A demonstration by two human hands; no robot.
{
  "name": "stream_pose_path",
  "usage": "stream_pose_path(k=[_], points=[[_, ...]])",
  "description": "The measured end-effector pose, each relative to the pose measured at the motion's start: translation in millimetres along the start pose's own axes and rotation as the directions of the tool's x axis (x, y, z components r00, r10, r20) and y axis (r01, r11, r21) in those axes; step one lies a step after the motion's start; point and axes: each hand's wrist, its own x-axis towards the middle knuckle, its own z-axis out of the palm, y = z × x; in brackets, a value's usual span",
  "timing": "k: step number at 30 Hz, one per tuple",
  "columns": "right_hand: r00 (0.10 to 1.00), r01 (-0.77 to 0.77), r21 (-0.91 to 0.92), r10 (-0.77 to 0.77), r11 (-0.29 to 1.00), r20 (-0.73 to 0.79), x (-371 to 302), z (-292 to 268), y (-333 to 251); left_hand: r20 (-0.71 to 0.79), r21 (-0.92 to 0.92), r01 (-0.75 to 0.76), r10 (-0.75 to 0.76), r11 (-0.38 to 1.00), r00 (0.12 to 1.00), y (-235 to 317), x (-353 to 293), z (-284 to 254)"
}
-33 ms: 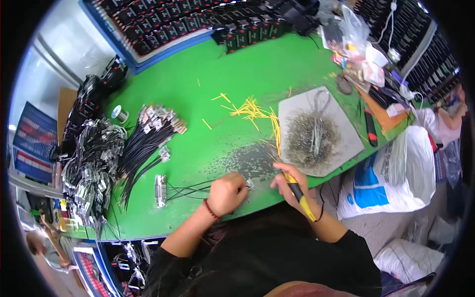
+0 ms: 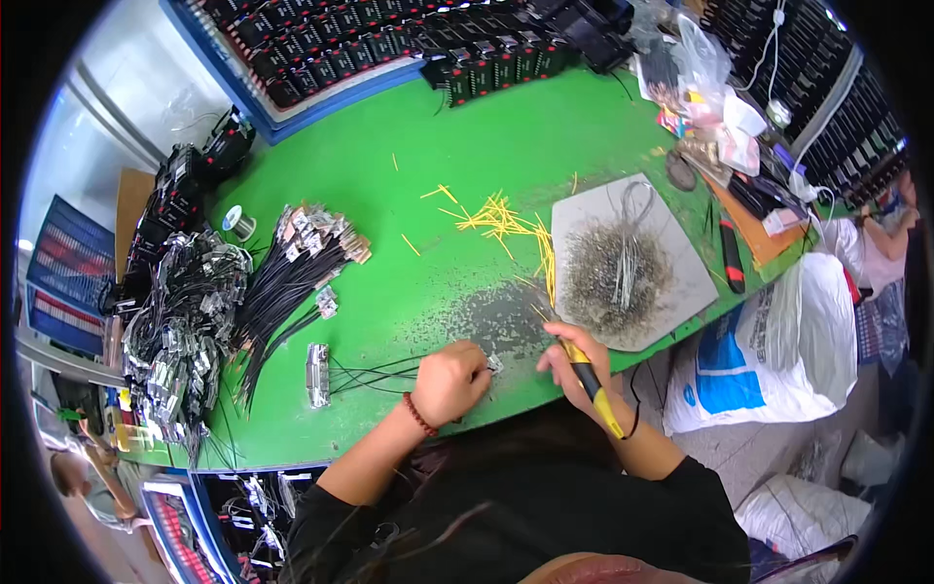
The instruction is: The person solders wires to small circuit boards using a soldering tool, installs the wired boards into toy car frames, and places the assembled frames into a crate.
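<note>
My left hand (image 2: 448,383) is closed on thin black wires (image 2: 381,370) at the table's near edge. The wires run left to a silvery metal part (image 2: 317,374). A small shiny piece (image 2: 494,364) shows just beyond my left fingertips; how they grip the wires is hidden. My right hand (image 2: 562,362) is wrapped round a yellow-and-black soldering iron (image 2: 585,378). Its thin tip points up and left, near the scattered yellow tubes (image 2: 498,218). Beside that hand lies a grey board (image 2: 686,255) with dark grains and a bundle of thin grey strands (image 2: 628,263) on it.
To the left are black cables (image 2: 282,297) with metal ends, a tangled heap of similar parts (image 2: 190,321) and a solder spool (image 2: 236,224). Racks of black units (image 2: 321,58) stand at the back. A red-and-black knife (image 2: 731,255) and a white sack (image 2: 769,360) are on the right.
</note>
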Motion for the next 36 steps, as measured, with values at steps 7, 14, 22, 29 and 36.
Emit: stream_pose_path(k=[7, 14, 22, 29, 36], points=[[0.999, 0.048, -0.038, -0.048, 0.998, -0.007, 4, -8, 5, 0.119, 0.047, -0.079, 0.073, 0.996, 0.99, -1, 35, -25], [0.996, 0.074, -0.028, -0.075, 0.997, -0.048, 1, -12, 14, 0.03, 0.195, 0.11, -0.118, 0.975, 0.993, -115, 235, -69], [0.987, 0.154, -0.023, -0.155, 0.988, -0.04, 13, -14, 19, -0.245, -0.07, 0.263, -0.273, 0.962, 0.93, -223, 444, -76], [0.988, 0.153, -0.06, -0.154, 0.986, 0.001, 19, -12, 14, -0.761, -0.016, 0.179, -0.128, 0.984, 0.636, -198, 398, -129], [0.984, 0.132, -0.035, -0.135, 0.991, -0.113, -1, -5, 28, 0.181, 0.526, -0.671, 0.702, 0.523, 0.689, -87, 216, -162]])
